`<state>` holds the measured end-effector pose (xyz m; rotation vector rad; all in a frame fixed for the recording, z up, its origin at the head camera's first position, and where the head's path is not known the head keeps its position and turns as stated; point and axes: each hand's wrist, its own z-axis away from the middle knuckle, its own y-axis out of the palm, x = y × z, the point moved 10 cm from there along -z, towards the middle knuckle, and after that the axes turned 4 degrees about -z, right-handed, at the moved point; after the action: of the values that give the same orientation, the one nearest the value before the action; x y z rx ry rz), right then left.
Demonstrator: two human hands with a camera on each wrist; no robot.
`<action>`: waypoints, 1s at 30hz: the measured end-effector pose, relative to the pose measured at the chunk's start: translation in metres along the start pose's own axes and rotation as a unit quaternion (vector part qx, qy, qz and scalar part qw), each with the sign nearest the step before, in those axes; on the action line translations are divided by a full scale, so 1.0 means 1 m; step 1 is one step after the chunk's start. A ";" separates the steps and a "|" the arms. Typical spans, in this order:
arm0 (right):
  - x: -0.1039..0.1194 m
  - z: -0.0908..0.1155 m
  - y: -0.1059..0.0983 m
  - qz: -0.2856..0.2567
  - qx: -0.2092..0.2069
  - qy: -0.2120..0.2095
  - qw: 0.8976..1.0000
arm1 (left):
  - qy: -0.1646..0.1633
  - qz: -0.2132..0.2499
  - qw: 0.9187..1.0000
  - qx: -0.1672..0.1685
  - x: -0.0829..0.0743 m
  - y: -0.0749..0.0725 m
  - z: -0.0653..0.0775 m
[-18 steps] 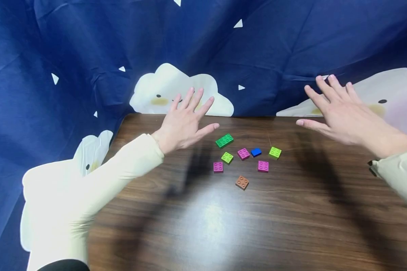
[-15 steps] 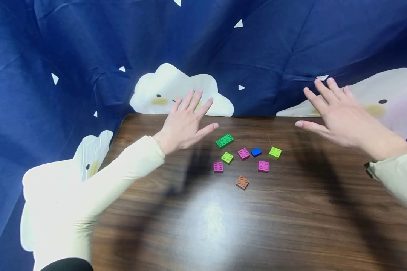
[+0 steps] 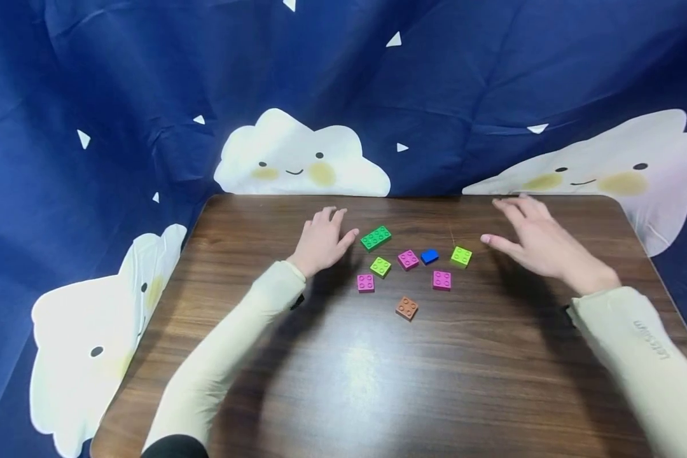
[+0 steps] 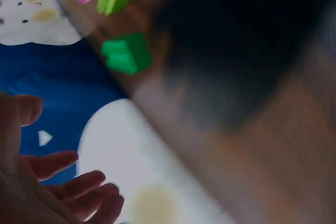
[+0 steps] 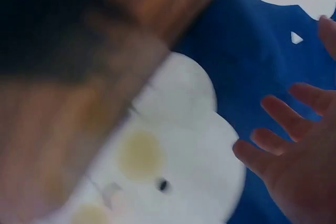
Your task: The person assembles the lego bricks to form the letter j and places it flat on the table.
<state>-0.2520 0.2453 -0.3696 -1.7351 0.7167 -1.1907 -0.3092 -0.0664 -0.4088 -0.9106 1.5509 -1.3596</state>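
My left hand (image 3: 322, 242), fingers relaxed and holding nothing, is just left of a long green building brick (image 3: 375, 238). On the other side my right hand (image 3: 541, 245) hovers with its fingers loosely spread, to the right of a lime green brick (image 3: 461, 256). Between the hands lie a blue brick (image 3: 429, 256), a pink brick (image 3: 408, 259), a second lime brick (image 3: 380, 267), two more pink bricks, one at left (image 3: 366, 284) and one at right (image 3: 442, 280), and a brown brick (image 3: 406, 308) nearest the front. In the left wrist view the green brick (image 4: 127, 54) stands beyond the fingertips.
A dark wooden table (image 3: 343, 394) carries all the bricks. Behind it and along its left side hangs a blue curtain (image 3: 423, 83) with white cloud shapes, such as the cloud (image 3: 298, 152) at the back edge.
Both hands have come down and nearer the table from their raised, spread pose; the left moved slightly toward the green brick. The bricks stay where they lay, while the view has shifted slightly.
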 end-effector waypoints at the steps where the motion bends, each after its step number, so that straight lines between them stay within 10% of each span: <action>1: -0.004 0.000 0.010 -0.011 0.009 0.011 1.000 | -0.005 0.010 1.000 0.005 0.001 0.009 -0.001; 12: -0.026 0.005 0.090 -0.097 0.068 0.089 0.989 | -0.018 0.143 0.986 0.090 -0.019 0.060 -0.008; 30: -0.026 0.000 0.112 -0.100 0.068 0.119 0.985 | -0.056 0.073 0.991 0.096 -0.019 0.084 -0.025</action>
<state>-0.2588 0.2176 -0.4810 -1.5952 0.5939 -1.5693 -0.3247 -0.0279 -0.4884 -0.7264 1.3485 -1.3051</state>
